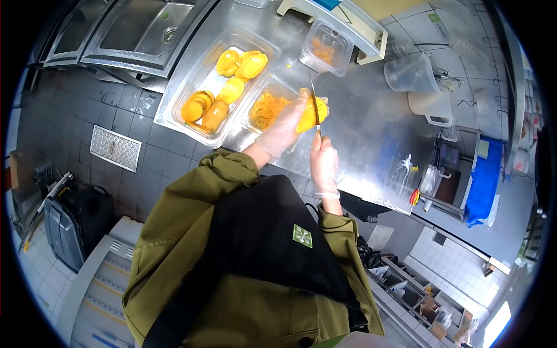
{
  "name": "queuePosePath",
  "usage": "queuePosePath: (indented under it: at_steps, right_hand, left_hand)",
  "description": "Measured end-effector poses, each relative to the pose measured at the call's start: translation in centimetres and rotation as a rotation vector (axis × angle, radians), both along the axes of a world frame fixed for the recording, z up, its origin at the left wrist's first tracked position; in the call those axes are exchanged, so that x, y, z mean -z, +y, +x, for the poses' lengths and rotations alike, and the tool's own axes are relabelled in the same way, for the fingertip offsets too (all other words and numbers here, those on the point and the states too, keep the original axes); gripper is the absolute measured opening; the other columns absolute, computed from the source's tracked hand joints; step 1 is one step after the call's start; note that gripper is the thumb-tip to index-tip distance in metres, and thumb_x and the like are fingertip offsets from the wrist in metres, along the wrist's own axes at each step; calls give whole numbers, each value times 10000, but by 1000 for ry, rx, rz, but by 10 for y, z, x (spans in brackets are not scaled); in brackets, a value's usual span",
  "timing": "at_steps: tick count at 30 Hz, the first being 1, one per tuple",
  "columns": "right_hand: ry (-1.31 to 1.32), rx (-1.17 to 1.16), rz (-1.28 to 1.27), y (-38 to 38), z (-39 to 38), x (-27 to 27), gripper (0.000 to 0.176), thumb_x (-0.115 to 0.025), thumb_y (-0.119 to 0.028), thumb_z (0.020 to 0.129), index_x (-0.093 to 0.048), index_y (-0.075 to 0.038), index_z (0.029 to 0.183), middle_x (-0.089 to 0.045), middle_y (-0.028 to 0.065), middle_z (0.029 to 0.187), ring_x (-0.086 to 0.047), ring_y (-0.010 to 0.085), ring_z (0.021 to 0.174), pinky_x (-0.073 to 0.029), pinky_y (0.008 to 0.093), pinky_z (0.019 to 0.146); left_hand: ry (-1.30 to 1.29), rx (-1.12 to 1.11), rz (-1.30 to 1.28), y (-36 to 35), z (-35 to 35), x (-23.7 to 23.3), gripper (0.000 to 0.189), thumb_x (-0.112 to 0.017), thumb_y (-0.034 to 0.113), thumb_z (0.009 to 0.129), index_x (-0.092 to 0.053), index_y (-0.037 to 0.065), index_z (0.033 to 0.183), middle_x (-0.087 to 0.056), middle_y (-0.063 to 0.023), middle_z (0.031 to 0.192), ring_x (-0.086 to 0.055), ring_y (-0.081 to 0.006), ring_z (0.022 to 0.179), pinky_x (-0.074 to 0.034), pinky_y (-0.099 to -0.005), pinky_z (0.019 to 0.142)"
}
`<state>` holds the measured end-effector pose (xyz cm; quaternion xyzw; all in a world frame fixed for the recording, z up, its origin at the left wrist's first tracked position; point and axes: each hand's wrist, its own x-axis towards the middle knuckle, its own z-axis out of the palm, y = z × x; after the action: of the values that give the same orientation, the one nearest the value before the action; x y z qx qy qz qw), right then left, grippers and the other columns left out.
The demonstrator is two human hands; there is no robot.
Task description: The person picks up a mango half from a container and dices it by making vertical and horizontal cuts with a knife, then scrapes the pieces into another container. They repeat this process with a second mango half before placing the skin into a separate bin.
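Note:
My left hand (pixel 283 129), in a clear glove, is closed around a peeled yellow mango (pixel 306 120) above the steel table. In my gloved right hand (pixel 324 167) is a knife (pixel 315 104), its blade lying along the mango and pointing away from me. Just left of the mango, diced mango (pixel 268 109) fills part of a clear container, partly covered by my left hand. A larger clear tray (pixel 260 42) farther left holds several peeled mangoes (pixel 250 65) and some with skin-coloured surfaces (pixel 197 107).
Beyond the mango stands a clear tub (pixel 342 65) with orange pieces inside. A steel sink (pixel 139 32) is at the upper left. Clear plastic pitchers (pixel 409 74) sit at the right back. Scissors with red and yellow handles (pixel 415 197) lie near the table's right corner.

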<state>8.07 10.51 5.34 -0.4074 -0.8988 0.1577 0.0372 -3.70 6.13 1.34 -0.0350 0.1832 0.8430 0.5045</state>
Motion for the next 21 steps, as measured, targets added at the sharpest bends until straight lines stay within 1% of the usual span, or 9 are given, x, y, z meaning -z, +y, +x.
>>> queuePosePath:
  at_steps: [2, 5, 8, 11, 13, 14, 17, 20, 21]
  right_hand:
    - [22, -14, 1, 0, 0, -1, 299, -459, -255, 878, -532, -1, 738, -555, 266, 649, -567, 431, 643, -454, 484, 571]
    - [103, -41, -13, 0, 3, -11, 300, -456, -258, 878, -535, -2, 741, -557, 265, 651, -568, 433, 644, -457, 485, 581]
    - [121, -25, -16, 1, 3, -21, 298, -456, -259, 878, -536, -4, 745, -557, 268, 657, -567, 437, 648, -458, 488, 586]
    - [42, 6, 7, 4, 1, -19, 298, -456, -262, 878, -541, -3, 757, -557, 272, 664, -566, 440, 653, -457, 492, 588]
    - [-62, 37, 31, 7, 0, -10, 304, -454, -266, 879, -544, 1, 767, -557, 277, 671, -565, 443, 662, -457, 494, 591]
    - [-30, 24, 17, 7, 2, -7, 306, -455, -268, 880, -544, 3, 768, -557, 277, 672, -563, 444, 665, -456, 493, 591]
    - [77, -20, -29, 8, 6, -6, 313, -458, -273, 881, -543, 7, 771, -555, 276, 677, -558, 447, 672, -454, 491, 586]
    - [158, -47, -69, 7, 8, -12, 313, -460, -272, 883, -540, 7, 766, -552, 275, 678, -555, 447, 675, -452, 488, 577]
    - [159, -43, -75, 5, 7, -17, 311, -461, -270, 883, -539, 6, 764, -551, 274, 677, -555, 446, 674, -452, 486, 573]
  left_hand:
    - [-2, 37, -8, -1, -3, 1, 489, -328, 374, 952, -443, -34, 1197, -545, -146, 1145, -536, -239, 1050, -406, -349, 946]
    - [-112, 33, -18, -4, -5, -12, 470, -418, 394, 924, -507, -27, 1113, -597, -110, 1025, -585, -190, 930, -450, -301, 872]
    - [-120, 51, 9, -1, -7, -9, 466, -429, 401, 918, -510, -20, 1100, -594, -100, 1017, -580, -176, 925, -458, -298, 856]
    - [-61, 17, -184, -1, -5, -17, 481, -377, 379, 940, -468, -35, 1166, -557, -141, 1112, -551, -212, 1012, -440, -338, 895]
    - [-42, 23, -62, 1, -2, 1, 488, -388, 385, 935, -467, -37, 1167, -559, -137, 1105, -551, -210, 1009, -440, -338, 897]
    - [-31, 26, 0, 3, 0, 11, 492, -393, 388, 932, -466, -38, 1167, -559, -135, 1102, -552, -210, 1008, -440, -338, 899]
    - [-83, 34, 12, 0, -2, 11, 507, -377, 405, 933, -472, -37, 1162, -562, -133, 1097, -552, -216, 1008, -432, -335, 912]
    - [-144, 51, -56, -1, -6, 2, 439, -383, 398, 936, -514, 3, 1076, -588, -92, 1020, -576, -169, 923, -464, -294, 846]
    - [-136, 50, -39, -2, -6, -2, 445, -379, 398, 937, -515, -1, 1077, -590, -96, 1018, -578, -173, 921, -464, -295, 848]
